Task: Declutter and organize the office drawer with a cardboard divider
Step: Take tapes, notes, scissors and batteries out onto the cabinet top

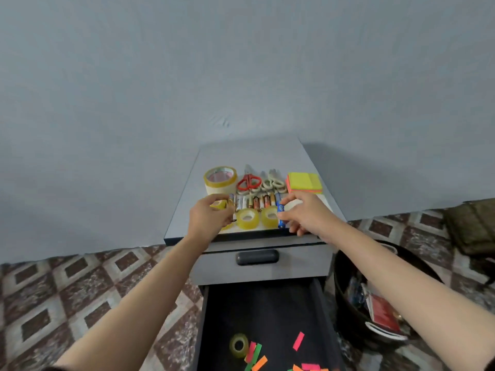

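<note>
My left hand (211, 218) is curled round a small yellow tape roll (218, 204), thumb and fingers closed on it at the near left corner of the cabinet top (254, 153). My right hand (302, 214) pinches a blue battery (280, 216) between thumb and fingertips. The battery stands upright at the right end of the row of batteries (257, 202), just beside the nearer pair of clear tape rolls (247, 218). Behind the batteries, from left to right, sit a large tape roll (220, 179), red scissors (249, 182), white scissors (272, 183) and a stack of yellow and pink sticky notes (304, 182). All of these lie on the grey cabinet top, which stands against a pale wall. Below my hands the upper drawer is shut, its dark handle (257, 257) facing me. The drawer (267, 303) under it is pulled out towards me, black inside. One more clear tape roll (239, 345) lies in it near the front left. Beside that roll, loose coloured paper strips (298, 341) in pink, green and orange are scattered across the near end. To the right of the cabinet, on the patterned tile floor, stands a black bin (345, 285) with papers and other things in it that I cannot make out.
</note>
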### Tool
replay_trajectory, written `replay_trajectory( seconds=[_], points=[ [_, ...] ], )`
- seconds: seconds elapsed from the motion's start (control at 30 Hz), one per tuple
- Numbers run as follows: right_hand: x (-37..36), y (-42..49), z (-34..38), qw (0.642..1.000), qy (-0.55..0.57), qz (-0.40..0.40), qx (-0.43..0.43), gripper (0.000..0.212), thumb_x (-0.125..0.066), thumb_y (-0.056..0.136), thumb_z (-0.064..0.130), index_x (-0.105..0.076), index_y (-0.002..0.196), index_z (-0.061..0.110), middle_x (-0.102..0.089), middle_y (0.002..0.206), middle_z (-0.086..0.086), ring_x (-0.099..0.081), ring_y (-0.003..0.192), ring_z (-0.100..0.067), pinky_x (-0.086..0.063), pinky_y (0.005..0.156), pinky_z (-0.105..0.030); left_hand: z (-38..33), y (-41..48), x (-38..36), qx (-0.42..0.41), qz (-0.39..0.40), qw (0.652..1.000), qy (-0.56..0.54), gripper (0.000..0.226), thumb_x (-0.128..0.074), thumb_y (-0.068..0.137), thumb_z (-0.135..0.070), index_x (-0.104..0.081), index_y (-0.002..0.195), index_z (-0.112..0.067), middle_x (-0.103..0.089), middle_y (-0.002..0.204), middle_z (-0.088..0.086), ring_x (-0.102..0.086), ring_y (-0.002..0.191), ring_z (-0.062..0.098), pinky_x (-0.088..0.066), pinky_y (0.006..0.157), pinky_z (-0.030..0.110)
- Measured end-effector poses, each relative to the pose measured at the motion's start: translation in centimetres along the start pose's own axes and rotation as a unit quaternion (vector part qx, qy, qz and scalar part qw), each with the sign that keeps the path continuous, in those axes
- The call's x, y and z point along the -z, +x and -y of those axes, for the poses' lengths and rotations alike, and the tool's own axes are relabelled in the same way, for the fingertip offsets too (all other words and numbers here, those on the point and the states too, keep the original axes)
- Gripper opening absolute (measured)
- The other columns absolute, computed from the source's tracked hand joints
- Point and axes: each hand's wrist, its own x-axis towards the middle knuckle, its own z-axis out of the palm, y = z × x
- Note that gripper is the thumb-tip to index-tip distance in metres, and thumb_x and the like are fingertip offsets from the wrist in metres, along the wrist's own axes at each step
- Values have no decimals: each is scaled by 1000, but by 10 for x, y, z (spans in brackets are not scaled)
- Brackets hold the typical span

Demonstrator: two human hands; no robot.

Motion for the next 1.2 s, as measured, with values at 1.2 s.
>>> replay_trajectory(
  seconds=[1.2],
  points=[
    [-53,101,22,993,-105,9,44,21,-71,82,14,-59,99,11,-58,82,2,-53,54,-5,-41,44,-16,6,91,7,-65,25,943,325,16,-59,84,-20,-69,93,-12,-67,79,7,-61,71,22,-45,56,24]
  ],
)
